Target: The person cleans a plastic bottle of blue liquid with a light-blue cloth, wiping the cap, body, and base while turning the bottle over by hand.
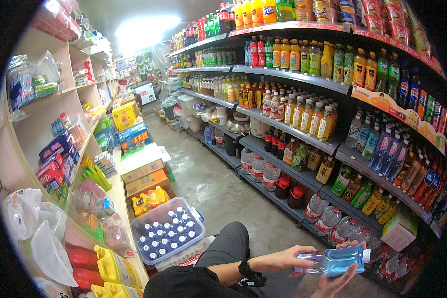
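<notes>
At the lower right, in front of the grey shelves, I hold clear plastic bottles, at least one with blue liquid and a white cap (345, 260). My left hand (283, 259), below a black wristband (245, 267), grips the end of the bottles away from the white cap. My right hand (337, 284) is around the blue, capped end, its thumb and fingers on both sides. How many bottles there are cannot be told for sure. Left of my knee stands a clear plastic bin (199, 238) holding several white-capped bottles of dark blue liquid.
Dark metal shelves (313, 80) packed with drinks rise at the right. Wooden shelves (13, 123) with packets and boxes run along the left. Cardboard cartons (143, 169) stand behind the bin. Yellow jugs (117, 266) are at lower left. A concrete-floored aisle (197, 186) leads to a white chest freezer (145, 93).
</notes>
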Demonstrator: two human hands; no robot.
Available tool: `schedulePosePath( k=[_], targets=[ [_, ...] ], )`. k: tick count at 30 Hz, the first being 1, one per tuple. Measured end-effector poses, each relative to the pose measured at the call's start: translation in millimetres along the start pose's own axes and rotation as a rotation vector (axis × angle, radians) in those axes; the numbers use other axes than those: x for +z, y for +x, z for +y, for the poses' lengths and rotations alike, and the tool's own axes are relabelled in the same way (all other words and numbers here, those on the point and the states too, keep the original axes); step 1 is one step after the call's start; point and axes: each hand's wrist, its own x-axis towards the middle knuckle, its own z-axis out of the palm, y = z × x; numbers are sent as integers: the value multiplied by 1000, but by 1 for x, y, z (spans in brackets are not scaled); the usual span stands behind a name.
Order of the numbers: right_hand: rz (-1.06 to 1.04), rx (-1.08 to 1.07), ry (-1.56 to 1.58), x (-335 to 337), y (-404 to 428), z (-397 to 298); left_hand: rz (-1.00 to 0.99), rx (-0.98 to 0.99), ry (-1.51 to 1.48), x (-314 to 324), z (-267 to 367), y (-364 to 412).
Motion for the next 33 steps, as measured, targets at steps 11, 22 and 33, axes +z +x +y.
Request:
schedulePosePath(
  k=[11, 22, 33],
  targets=[
    [7, -54, -25, 3, 3, 2, 86, 386, 610, 2, 19, 0],
    [129, -13, -1, -4, -1, 4, 219, 430, 808, 7, 12, 2],
    [-226, -89, 101, -14, 5, 3, -289, -44, 18, -8, 7, -4]
  ],
)
